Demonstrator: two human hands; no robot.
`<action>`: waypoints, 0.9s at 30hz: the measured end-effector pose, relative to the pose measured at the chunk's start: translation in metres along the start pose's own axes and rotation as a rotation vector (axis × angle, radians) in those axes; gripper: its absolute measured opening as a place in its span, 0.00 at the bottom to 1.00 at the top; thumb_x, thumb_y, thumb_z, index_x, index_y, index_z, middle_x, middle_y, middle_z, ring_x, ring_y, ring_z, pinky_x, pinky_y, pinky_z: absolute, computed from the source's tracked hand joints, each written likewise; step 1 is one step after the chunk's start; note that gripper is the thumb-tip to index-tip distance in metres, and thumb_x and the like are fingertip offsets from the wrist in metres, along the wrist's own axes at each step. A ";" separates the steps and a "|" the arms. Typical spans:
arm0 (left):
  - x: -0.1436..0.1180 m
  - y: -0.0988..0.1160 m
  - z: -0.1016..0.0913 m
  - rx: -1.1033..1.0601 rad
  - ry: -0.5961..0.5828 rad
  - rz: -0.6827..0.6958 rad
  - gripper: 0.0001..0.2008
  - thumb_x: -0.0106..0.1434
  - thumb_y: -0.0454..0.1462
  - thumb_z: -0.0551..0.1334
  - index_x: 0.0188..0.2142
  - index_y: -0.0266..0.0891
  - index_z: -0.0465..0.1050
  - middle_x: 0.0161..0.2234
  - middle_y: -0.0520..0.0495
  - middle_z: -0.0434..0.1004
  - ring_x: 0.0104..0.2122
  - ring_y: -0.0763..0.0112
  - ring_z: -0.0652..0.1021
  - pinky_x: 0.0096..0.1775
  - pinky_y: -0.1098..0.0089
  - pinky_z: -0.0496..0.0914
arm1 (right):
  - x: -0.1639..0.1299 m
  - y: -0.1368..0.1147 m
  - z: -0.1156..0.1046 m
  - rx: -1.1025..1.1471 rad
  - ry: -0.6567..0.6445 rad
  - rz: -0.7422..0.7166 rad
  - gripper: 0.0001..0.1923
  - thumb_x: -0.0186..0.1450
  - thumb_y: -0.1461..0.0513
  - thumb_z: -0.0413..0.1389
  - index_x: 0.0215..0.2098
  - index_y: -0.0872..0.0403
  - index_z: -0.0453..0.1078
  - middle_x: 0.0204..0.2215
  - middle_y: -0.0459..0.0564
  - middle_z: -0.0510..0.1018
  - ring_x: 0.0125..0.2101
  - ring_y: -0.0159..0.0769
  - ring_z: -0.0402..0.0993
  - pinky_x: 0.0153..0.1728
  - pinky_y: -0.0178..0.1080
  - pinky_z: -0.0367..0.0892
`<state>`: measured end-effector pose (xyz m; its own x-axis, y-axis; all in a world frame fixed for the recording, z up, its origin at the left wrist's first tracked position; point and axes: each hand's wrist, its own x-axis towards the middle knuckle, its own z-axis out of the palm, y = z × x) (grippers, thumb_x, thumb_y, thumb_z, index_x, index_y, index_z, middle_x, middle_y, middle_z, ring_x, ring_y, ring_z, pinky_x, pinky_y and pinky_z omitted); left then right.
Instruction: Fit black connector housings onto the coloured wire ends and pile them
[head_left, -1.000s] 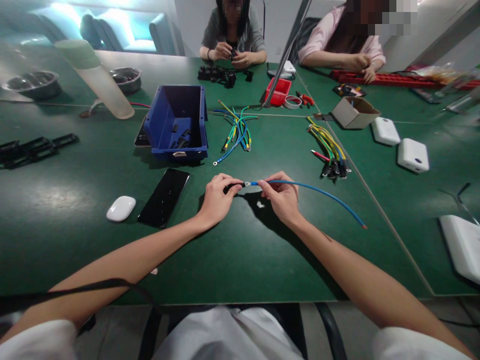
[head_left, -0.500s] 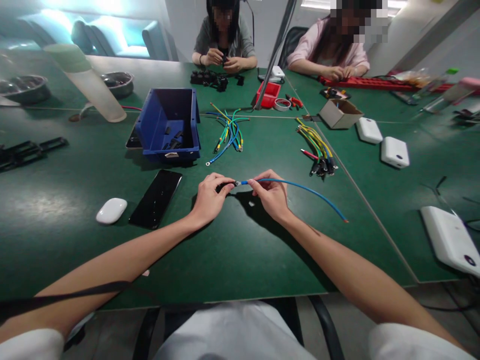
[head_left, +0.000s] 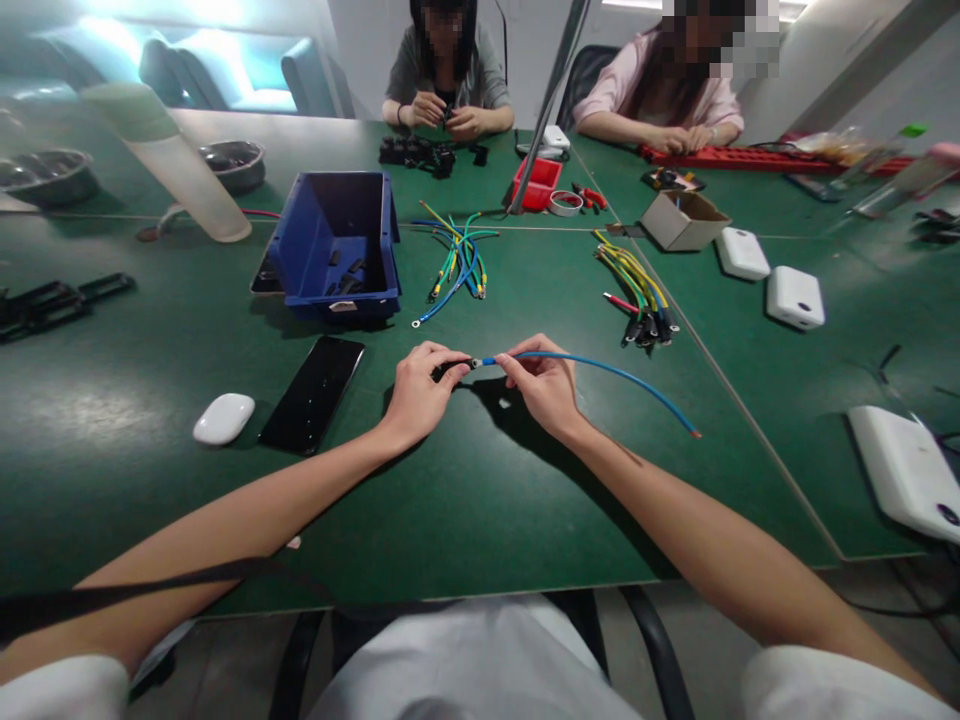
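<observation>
My right hand pinches a blue wire near its ring terminal; the wire's other end arcs out to the right and shows bare copper. Between the fingers and thumb of my left hand is a small black sleeve, mostly hidden, right at the terminal's tip. Whether the sleeve touches the terminal I cannot tell. Beyond my hands lie a bundle of blue, green and yellow wires and, to the right, a second bundle whose terminal ends carry black sleeves.
A blue bin with small black pieces stands behind a black phone and a white case. White devices and a small cardboard box are on the right. Two people sit working across the green table.
My hands keep nearly the same hold and position. The view has shifted slightly. The person at the far right has moved their hands a little.
</observation>
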<state>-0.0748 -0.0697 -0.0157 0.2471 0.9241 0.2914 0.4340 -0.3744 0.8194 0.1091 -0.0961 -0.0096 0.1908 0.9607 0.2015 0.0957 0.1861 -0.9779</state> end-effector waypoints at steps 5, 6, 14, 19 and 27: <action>0.000 0.003 -0.001 -0.013 0.010 0.004 0.07 0.63 0.37 0.63 0.39 0.41 0.80 0.37 0.47 0.76 0.36 0.70 0.76 0.37 0.69 0.70 | 0.000 0.000 0.001 -0.015 -0.009 0.013 0.13 0.57 0.54 0.64 0.28 0.53 0.67 0.19 0.41 0.72 0.18 0.27 0.69 0.18 0.31 0.63; 0.000 0.004 -0.001 -0.020 0.009 0.001 0.07 0.63 0.37 0.63 0.39 0.41 0.80 0.36 0.47 0.76 0.34 0.71 0.76 0.36 0.69 0.69 | 0.000 0.001 0.001 -0.013 -0.010 0.015 0.13 0.57 0.54 0.64 0.28 0.53 0.67 0.19 0.41 0.72 0.17 0.27 0.69 0.18 0.31 0.63; -0.001 0.008 -0.002 -0.082 -0.031 0.014 0.08 0.63 0.37 0.63 0.39 0.39 0.80 0.36 0.46 0.78 0.32 0.72 0.75 0.33 0.71 0.68 | 0.000 0.003 0.000 0.004 -0.041 0.011 0.13 0.57 0.55 0.64 0.29 0.53 0.67 0.19 0.41 0.72 0.17 0.26 0.68 0.18 0.30 0.63; -0.002 0.006 -0.001 -0.124 -0.069 -0.008 0.09 0.63 0.39 0.63 0.40 0.39 0.80 0.35 0.46 0.80 0.30 0.72 0.76 0.32 0.71 0.68 | -0.001 0.002 0.001 -0.002 -0.054 -0.011 0.13 0.57 0.55 0.64 0.29 0.53 0.68 0.19 0.41 0.73 0.17 0.27 0.69 0.18 0.30 0.62; -0.002 0.006 -0.002 -0.095 -0.066 -0.003 0.10 0.62 0.40 0.63 0.40 0.38 0.80 0.35 0.46 0.81 0.31 0.70 0.77 0.33 0.70 0.69 | 0.000 0.005 0.001 -0.024 -0.062 0.017 0.14 0.57 0.53 0.64 0.29 0.52 0.67 0.19 0.41 0.73 0.17 0.28 0.68 0.18 0.31 0.61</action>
<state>-0.0743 -0.0742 -0.0105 0.3040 0.9169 0.2585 0.3511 -0.3601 0.8643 0.1085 -0.0945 -0.0145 0.1319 0.9747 0.1805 0.1164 0.1656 -0.9793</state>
